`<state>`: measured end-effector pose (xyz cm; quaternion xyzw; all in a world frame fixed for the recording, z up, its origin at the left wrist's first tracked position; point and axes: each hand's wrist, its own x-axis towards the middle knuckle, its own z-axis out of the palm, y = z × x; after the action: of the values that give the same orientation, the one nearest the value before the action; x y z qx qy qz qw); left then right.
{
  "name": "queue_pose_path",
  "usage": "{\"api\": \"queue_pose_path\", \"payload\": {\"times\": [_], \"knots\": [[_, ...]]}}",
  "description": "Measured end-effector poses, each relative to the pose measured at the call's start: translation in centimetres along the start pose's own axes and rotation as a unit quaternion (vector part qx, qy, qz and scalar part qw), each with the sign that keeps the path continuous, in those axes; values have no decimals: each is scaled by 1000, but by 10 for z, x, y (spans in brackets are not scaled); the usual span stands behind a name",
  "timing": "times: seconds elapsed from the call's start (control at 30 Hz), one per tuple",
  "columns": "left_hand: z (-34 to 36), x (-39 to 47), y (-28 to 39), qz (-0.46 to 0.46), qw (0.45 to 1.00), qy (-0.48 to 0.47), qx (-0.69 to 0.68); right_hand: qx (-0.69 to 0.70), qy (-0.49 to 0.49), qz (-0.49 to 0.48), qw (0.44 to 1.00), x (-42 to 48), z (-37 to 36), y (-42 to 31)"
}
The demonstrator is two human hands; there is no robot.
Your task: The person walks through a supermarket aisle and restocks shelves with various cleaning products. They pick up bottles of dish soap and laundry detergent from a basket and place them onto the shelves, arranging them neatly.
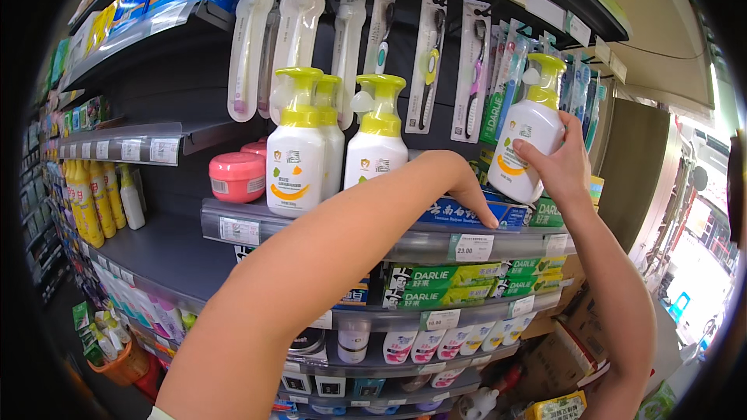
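Observation:
My right hand [561, 164] holds a white pump bottle [522, 143] with a lime-green pump head, thumb across its front. The bottle is tilted, its base just above the toothpaste boxes at the shelf's right end. My left hand [458, 178] reaches over the shelf front, a fingertip on a blue toothpaste box [449, 213]; its other fingers are mostly hidden. Left of that hand stand matching pump bottles, a front one [296, 166] and another [375, 151] whose lower part my left forearm covers. A green toothpaste box [547, 212] lies beside the blue one.
Packaged toothbrushes [428, 61] hang on hooks behind the bottles. Pink lidded jars [237, 177] stand at the shelf's left end. Green toothpaste boxes [443, 284] are stacked one shelf below, with small bottles [428, 345] lower down. An orange basket [119, 364] is at lower left.

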<state>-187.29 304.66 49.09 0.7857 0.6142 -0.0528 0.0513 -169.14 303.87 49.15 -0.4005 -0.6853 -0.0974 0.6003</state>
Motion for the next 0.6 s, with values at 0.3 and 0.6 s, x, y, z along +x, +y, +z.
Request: {"api": "queue_pose_path", "payload": {"times": [0.3, 0.6], "knots": [[18, -8, -4, 48, 990, 128, 21, -47, -7, 8, 999, -6, 3, -12], [26, -22, 8, 43, 981, 190, 13, -119, -56, 9, 991, 1, 15, -8]]}}
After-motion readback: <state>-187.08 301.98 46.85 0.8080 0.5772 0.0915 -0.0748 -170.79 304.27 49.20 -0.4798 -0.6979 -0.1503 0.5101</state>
